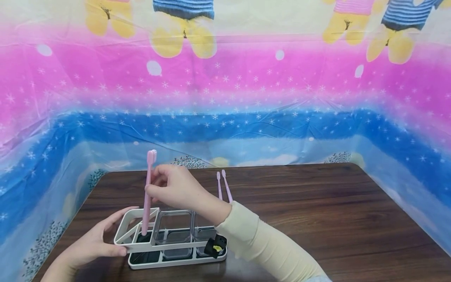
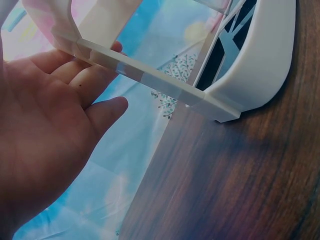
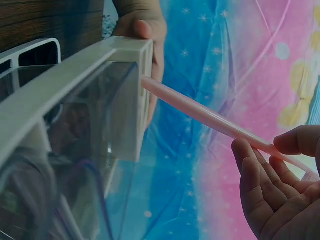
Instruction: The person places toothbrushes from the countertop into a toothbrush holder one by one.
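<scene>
My right hand (image 1: pixel 179 188) pinches a pink toothbrush (image 1: pixel 148 184) between thumb and fingers, its bristle head up. The handle's lower end points down at a left-hand compartment of a white toothbrush holder (image 1: pixel 172 247). In the right wrist view, the toothbrush (image 3: pixel 195 107) slants from the fingers to the holder's upper frame (image 3: pixel 127 44). At the holder's left end, my left hand (image 1: pixel 86 244) grips the upper frame, thumb in front and fingers behind. The left wrist view shows its fingers (image 2: pixel 75 72) behind the white rail (image 2: pixel 160 82).
Clear cups (image 1: pixel 174 227) sit in the holder's middle and right sections. Two more toothbrushes (image 1: pixel 227 186) stand upright beyond my right forearm. A black item with a yellow mark (image 1: pixel 215 246) is at the holder's right front. Printed cloth (image 1: pixel 246 90) surrounds the dark wooden table (image 1: pixel 334 219).
</scene>
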`<act>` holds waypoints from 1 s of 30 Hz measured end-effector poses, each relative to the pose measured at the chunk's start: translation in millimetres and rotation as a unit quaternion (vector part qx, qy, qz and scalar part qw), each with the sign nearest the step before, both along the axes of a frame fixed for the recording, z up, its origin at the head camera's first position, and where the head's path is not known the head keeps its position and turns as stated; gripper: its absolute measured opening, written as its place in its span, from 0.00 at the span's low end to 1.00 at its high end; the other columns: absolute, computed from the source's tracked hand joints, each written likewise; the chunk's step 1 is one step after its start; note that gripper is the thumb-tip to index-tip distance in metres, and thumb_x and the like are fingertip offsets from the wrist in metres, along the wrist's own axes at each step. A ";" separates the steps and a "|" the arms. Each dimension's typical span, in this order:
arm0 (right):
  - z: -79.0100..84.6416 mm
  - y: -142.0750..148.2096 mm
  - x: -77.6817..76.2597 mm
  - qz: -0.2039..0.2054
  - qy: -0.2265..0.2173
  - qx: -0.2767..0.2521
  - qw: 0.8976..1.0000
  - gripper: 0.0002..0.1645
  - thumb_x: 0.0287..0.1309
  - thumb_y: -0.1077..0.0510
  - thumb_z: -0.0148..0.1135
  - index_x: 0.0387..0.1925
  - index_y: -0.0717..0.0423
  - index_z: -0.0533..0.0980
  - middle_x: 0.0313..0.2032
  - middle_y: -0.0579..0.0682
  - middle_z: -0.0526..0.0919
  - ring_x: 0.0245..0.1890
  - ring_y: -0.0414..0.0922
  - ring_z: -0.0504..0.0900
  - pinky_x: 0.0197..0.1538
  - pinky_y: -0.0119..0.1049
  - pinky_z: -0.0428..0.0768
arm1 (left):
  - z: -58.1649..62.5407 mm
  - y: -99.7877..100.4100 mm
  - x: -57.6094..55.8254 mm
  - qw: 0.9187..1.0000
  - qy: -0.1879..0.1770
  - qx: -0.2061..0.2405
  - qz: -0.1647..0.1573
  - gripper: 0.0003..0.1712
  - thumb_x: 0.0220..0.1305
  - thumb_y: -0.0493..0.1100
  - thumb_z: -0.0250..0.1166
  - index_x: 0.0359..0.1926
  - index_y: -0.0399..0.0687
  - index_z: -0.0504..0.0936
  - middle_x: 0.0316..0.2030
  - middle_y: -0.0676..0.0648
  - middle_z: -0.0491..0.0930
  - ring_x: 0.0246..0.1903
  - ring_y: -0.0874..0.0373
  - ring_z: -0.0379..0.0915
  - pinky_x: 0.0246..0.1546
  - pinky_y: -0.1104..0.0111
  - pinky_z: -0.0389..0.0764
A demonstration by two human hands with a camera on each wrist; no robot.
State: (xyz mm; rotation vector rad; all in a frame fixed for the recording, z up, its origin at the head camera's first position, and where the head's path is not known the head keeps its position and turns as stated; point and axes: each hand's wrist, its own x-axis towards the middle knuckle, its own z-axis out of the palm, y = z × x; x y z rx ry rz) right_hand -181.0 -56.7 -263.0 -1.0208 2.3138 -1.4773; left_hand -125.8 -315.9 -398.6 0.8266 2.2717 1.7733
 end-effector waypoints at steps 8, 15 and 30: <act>-12.5 -3.9 0.8 0.007 0.019 0.026 0.999 0.04 0.58 0.62 0.61 0.36 0.57 0.78 0.25 0.41 0.82 0.23 0.31 0.80 0.27 0.25 0.76 | 0.3 -0.5 0.2 1.000 -0.010 -0.006 0.003 0.46 0.57 0.31 0.64 0.72 0.64 0.58 0.53 0.52 0.79 0.51 0.63 0.75 0.43 0.70 0.76; -21.3 -6.8 -0.1 0.012 0.031 0.042 0.999 0.05 0.57 0.61 0.61 0.36 0.56 0.78 0.25 0.40 0.82 0.22 0.29 0.78 0.27 0.24 0.75 | -1.7 -0.2 0.0 1.000 -0.002 -0.011 0.010 0.46 0.57 0.31 0.64 0.71 0.68 0.59 0.53 0.55 0.78 0.50 0.64 0.74 0.43 0.70 0.76; -35.5 -10.0 0.5 0.015 0.052 0.086 0.995 0.06 0.57 0.59 0.62 0.37 0.54 0.79 0.26 0.38 0.83 0.26 0.28 0.76 0.31 0.22 0.74 | -2.4 -1.0 -0.3 1.000 0.000 0.001 -0.001 0.46 0.56 0.30 0.64 0.71 0.67 0.59 0.54 0.55 0.78 0.51 0.64 0.74 0.43 0.70 0.76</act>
